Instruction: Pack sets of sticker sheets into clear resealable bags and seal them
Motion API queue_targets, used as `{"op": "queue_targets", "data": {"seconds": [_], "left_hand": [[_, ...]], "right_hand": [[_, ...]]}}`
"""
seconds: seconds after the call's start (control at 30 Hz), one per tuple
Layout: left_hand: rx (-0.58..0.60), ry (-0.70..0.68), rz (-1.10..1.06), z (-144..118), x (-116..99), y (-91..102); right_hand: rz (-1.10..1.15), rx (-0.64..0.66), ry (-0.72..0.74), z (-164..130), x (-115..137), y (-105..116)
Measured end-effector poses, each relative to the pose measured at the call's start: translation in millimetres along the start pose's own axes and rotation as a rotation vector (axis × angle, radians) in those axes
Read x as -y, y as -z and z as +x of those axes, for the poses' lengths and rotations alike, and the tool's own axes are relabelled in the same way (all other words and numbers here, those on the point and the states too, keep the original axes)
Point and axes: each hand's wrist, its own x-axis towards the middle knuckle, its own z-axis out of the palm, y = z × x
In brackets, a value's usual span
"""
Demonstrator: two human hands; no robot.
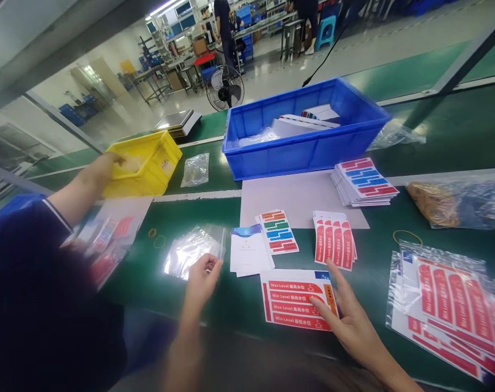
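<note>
My left hand (203,279) has its thumb and fingers pinched at the edge of the clear plastic bags (190,250), which lie in a shiny pile on the green bench. In my right hand (351,321) is a red-and-white sticker sheet (292,302) printed "Max Level / Min Level"; the thumb lies on top, and the other fingers are at its right edge. A blue-topped white leaflet stack (249,250) sits between the hands. Beside it are multicoloured sticker sheets (277,233). Behind my right hand lies a pile of red sticker sheets (334,239).
A blue crate (300,147) holds papers at the back, near a tall stack of sticker sheets (365,182). Filled bags (447,316) lie at right. At left, a co-worker's arm (84,182) reaches into a yellow bin (149,169). Rubber bands (159,241) lie on the bench.
</note>
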Motion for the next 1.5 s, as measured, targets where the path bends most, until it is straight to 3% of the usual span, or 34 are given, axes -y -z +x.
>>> {"op": "queue_targets", "data": {"seconds": [0.13,0.23,0.43,0.67,0.9,1.1,1.23,1.3,1.43,1.5], "left_hand": [[0.188,-0.133,-0.197,-31.2,-41.1,-24.2],[0.31,-0.281,-0.184,-49.0,-68.3,-45.6],[0.395,-0.397,-0.143,-62.1,-82.5,-72.5],[0.31,-0.344,-0.167,-67.1,-76.5,-79.8],[0.173,-0.547,0.019,-70.7,-74.1,-82.4],[-0.087,-0.695,0.192,-74.7,-71.9,-86.1],[-0.271,-0.684,0.197,-72.4,-72.6,-77.3],[-0.224,-0.7,0.213,-74.0,-73.6,-72.8],[0.004,-0.786,0.198,-82.7,-77.4,-71.2],[0.07,-0.768,0.143,-85.5,-79.8,-72.5]], "right_hand": [[-0.257,0.16,0.102,3.9,11.8,-12.4],[-0.279,0.208,0.13,5.4,20.5,-24.9],[-0.161,0.182,0.061,3.8,21.3,-30.9],[-0.254,0.116,0.089,3.0,15.5,-28.3],[-0.39,0.146,0.148,1.1,15.3,-32.7],[-0.388,0.14,0.155,-4.8,16.9,-36.3],[-0.442,0.096,0.191,-7.1,18.0,-36.6],[-0.445,0.12,0.203,-6.8,21.1,-32.6],[-0.445,0.097,0.243,-2.9,30.9,-20.9],[-0.462,0.106,0.255,-0.9,35.1,-18.3]]}}
